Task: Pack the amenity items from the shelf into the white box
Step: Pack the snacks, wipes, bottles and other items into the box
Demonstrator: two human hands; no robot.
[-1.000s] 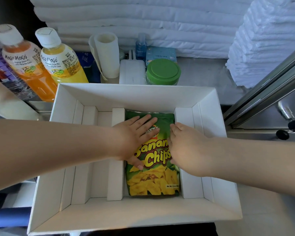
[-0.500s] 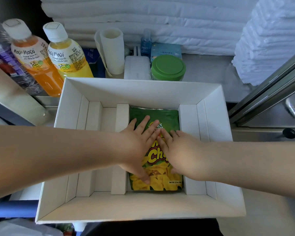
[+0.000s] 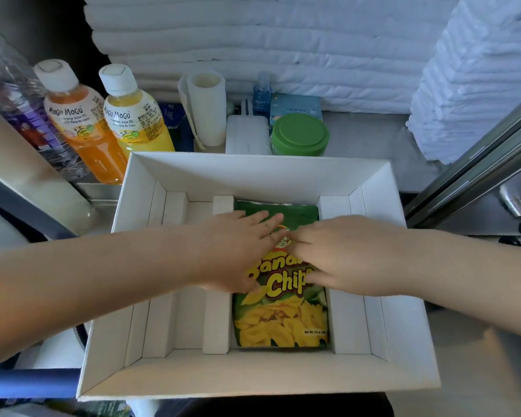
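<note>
A green bag of banana chips (image 3: 280, 320) lies flat in the middle compartment of the white box (image 3: 253, 173). My left hand (image 3: 241, 251) presses on the bag's upper left with straight fingers. My right hand (image 3: 337, 254) lies flat on its upper right, fingertips meeting those of the left. Behind the box on the shelf stand an orange juice bottle (image 3: 79, 121), a yellow juice bottle (image 3: 133, 115), a white cup roll (image 3: 206, 106), a white case (image 3: 247, 135), a green-lidded jar (image 3: 300, 135), a small blue bottle (image 3: 261, 94) and a blue carton (image 3: 295, 105).
Folded white towels (image 3: 283, 46) are stacked at the back, with another stack (image 3: 475, 85) at the right. A metal rail (image 3: 475, 164) slants along the right. A clear water bottle (image 3: 15, 100) leans at far left. The box's left compartment (image 3: 181, 266) holds nothing.
Both hands have slid up the bag toward its top edge, uncovering more of the printed lettering. The camera view has shifted slightly; the bag stays in its compartment.
</note>
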